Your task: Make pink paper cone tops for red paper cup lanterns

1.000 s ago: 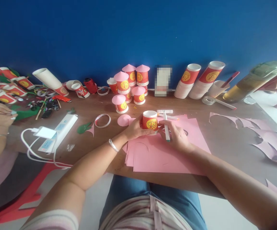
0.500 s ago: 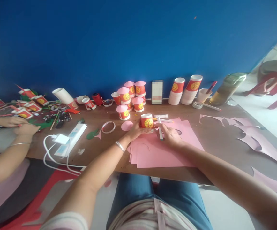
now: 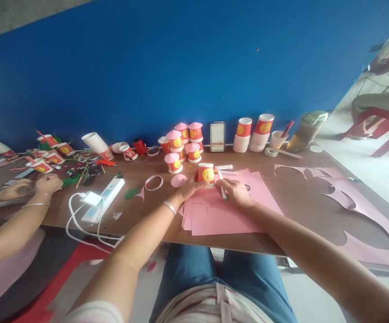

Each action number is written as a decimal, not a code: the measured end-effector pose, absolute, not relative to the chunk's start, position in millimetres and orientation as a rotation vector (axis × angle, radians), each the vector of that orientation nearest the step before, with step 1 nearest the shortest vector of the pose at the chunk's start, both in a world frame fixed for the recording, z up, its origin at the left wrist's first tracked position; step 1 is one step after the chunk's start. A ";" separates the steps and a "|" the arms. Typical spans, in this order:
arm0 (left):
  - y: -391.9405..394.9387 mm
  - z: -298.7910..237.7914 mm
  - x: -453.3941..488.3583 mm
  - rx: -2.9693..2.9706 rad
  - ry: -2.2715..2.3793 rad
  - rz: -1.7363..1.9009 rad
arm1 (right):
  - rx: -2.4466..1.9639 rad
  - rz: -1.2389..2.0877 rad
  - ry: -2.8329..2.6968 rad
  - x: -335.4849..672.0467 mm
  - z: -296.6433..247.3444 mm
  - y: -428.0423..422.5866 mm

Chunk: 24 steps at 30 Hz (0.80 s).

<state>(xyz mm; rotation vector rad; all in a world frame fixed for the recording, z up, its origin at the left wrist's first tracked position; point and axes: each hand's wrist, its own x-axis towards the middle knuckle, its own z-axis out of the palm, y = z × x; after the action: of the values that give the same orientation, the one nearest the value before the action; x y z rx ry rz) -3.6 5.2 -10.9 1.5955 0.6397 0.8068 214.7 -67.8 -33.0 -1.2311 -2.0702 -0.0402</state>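
left hand on red paper cup, right hand on marker pen, over the pink paper sheets

my left hand [image 3: 189,186] is curled about the left side of the red paper cup [image 3: 206,172], which stands on the pink paper sheets [image 3: 228,215] near the middle of the worktop [image 3: 302,197]. my right hand [image 3: 235,192] is closed around a marker pen [image 3: 222,191] just right of the cup's base; i cannot tell whether its tip meets the paper. status, as i judge it: a cluster of cone-topped cups [image 3: 181,141] stands finished by the wall, while the cup in hand bears no cone. one pink disc [image 3: 178,180] lies cut just left of it. two cup stacks [image 3: 257,132] stand unused, so much is left. a pink offcut sheet [image 3: 365,211] shows round cut-outs. a co-worker's hands [image 3: 48,184] work at far left.
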 end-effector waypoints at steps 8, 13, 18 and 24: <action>6.8 -14.7 -11.8 1.437 0.609 0.806 | -1.268 -0.061 -2.011 219.4 -31.2 -69.7; 7.8 -11.4 -12.0 1.426 0.560 0.810 | -1.265 -0.033 -2.027 219.1 -28.6 -71.6; 8.1 -7.7 -11.0 1.422 0.523 0.793 | -1.256 0.009 -2.057 219.0 -23.9 -74.1; 9.6 -3.3 -10.5 1.484 0.473 0.741 | -1.255 0.028 -2.056 219.7 -22.9 -73.9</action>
<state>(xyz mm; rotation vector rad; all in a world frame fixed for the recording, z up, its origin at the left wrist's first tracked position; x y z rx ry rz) -10.5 9.6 -3.3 1.4844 0.4732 0.7414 219.7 -73.9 -22.9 -1.2549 -2.0557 0.0279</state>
